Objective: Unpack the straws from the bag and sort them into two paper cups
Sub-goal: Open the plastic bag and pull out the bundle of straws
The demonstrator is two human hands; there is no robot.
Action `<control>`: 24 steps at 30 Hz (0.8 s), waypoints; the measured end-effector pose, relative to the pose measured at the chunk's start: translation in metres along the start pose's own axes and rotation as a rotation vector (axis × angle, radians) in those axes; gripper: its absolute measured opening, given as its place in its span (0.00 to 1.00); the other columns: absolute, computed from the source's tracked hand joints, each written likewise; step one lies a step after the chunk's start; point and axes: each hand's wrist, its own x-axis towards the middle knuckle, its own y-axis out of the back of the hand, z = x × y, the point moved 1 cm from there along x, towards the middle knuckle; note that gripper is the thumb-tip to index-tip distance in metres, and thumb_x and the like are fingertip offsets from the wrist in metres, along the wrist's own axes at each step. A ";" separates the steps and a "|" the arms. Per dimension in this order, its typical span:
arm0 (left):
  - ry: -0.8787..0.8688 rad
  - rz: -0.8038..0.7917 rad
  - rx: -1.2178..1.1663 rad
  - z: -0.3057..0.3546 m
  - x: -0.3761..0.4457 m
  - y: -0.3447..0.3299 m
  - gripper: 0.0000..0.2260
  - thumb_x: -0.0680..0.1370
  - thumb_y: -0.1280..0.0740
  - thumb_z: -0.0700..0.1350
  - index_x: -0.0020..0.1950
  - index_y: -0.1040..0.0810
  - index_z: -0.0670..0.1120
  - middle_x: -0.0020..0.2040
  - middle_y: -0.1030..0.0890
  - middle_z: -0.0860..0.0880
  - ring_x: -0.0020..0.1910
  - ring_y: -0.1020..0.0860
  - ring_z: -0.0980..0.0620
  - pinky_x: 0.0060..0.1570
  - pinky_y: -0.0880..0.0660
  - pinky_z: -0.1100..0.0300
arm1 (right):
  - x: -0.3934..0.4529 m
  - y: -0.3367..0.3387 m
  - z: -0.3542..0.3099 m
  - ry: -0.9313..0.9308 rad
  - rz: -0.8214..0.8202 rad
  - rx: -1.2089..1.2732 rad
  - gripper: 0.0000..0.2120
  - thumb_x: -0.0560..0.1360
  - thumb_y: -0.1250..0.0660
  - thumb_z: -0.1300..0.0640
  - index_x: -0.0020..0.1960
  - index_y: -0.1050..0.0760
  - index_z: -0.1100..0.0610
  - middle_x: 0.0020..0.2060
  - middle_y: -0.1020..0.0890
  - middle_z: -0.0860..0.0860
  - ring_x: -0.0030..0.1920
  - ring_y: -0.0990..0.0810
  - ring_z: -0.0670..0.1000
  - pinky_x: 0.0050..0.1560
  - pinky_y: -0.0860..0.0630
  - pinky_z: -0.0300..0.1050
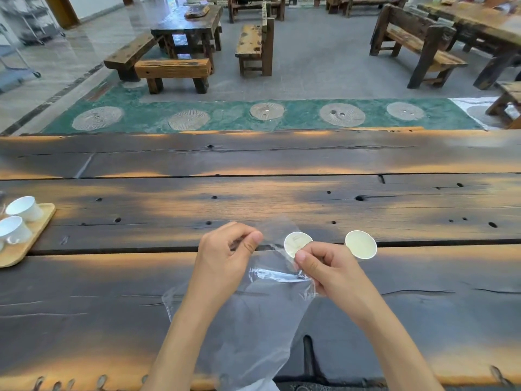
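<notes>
Both hands' fingers (pixel 255 241) pinching bag (pixel 253 306) (clear).

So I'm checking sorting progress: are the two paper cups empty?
Empty: the left cup and right cup show bare insides, with no straws.

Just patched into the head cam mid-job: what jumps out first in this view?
Both hands at centre: the left hand and right hand pinch the top edge of a clear plastic bag that hangs toward the near table edge. Just beyond them two empty paper cups stand on the dark wooden table. At far left, white ceramic cups sit on a wooden tray.
</notes>
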 end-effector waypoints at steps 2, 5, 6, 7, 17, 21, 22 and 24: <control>0.031 0.017 -0.024 0.001 0.000 0.005 0.05 0.78 0.29 0.42 0.43 0.15 0.45 0.39 0.17 0.52 0.42 0.20 0.53 0.42 0.26 0.60 | 0.000 0.002 0.000 0.008 0.020 0.014 0.15 0.78 0.35 0.51 0.37 0.22 0.59 0.26 0.35 0.45 0.27 0.38 0.44 0.27 0.38 0.33; 0.050 0.073 0.017 -0.005 0.002 0.020 0.05 0.80 0.31 0.43 0.50 0.16 0.49 0.48 0.17 0.57 0.53 0.21 0.56 0.53 0.27 0.61 | 0.001 0.011 0.000 0.025 0.101 0.053 0.17 0.78 0.35 0.48 0.39 0.23 0.60 0.26 0.34 0.46 0.26 0.36 0.45 0.28 0.37 0.35; 0.057 0.093 0.042 -0.011 0.002 0.025 0.06 0.80 0.32 0.43 0.54 0.17 0.50 0.53 0.19 0.59 0.58 0.23 0.57 0.58 0.28 0.61 | 0.001 0.015 0.000 0.027 0.132 0.078 0.17 0.77 0.35 0.47 0.39 0.23 0.59 0.26 0.33 0.47 0.26 0.35 0.46 0.27 0.36 0.35; 0.075 0.113 0.064 -0.017 0.001 0.028 0.09 0.80 0.32 0.44 0.59 0.19 0.51 0.58 0.21 0.60 0.63 0.27 0.59 0.62 0.31 0.61 | 0.002 0.018 -0.001 0.030 0.157 0.123 0.16 0.77 0.33 0.46 0.38 0.22 0.58 0.26 0.33 0.47 0.26 0.35 0.46 0.27 0.35 0.34; 0.713 0.353 -0.602 -0.095 -0.043 -0.021 0.34 0.73 0.36 0.62 0.77 0.36 0.52 0.78 0.34 0.49 0.74 0.33 0.52 0.70 0.37 0.56 | 0.015 0.017 -0.022 0.106 0.274 0.760 0.12 0.79 0.36 0.53 0.39 0.23 0.55 0.29 0.28 0.47 0.28 0.29 0.46 0.32 0.29 0.39; 0.978 0.428 -0.997 -0.119 -0.058 -0.052 0.41 0.73 0.40 0.65 0.80 0.42 0.46 0.80 0.39 0.41 0.77 0.37 0.44 0.76 0.42 0.47 | 0.020 0.010 -0.034 0.064 0.333 0.928 0.09 0.76 0.33 0.49 0.39 0.22 0.52 0.32 0.28 0.46 0.34 0.30 0.49 0.39 0.28 0.41; 1.019 0.436 -1.109 -0.124 -0.060 -0.059 0.41 0.72 0.41 0.66 0.80 0.41 0.45 0.78 0.36 0.40 0.76 0.34 0.42 0.75 0.39 0.46 | 0.020 0.008 -0.037 0.056 0.344 0.986 0.09 0.75 0.33 0.49 0.39 0.21 0.52 0.34 0.27 0.46 0.35 0.30 0.49 0.42 0.28 0.42; 1.085 0.413 -1.298 -0.129 -0.066 -0.074 0.36 0.76 0.44 0.66 0.76 0.35 0.43 0.73 0.29 0.39 0.68 0.27 0.41 0.64 0.30 0.46 | 0.022 0.004 -0.043 0.052 0.352 1.103 0.09 0.75 0.33 0.49 0.40 0.20 0.52 0.36 0.26 0.46 0.36 0.30 0.48 0.43 0.29 0.40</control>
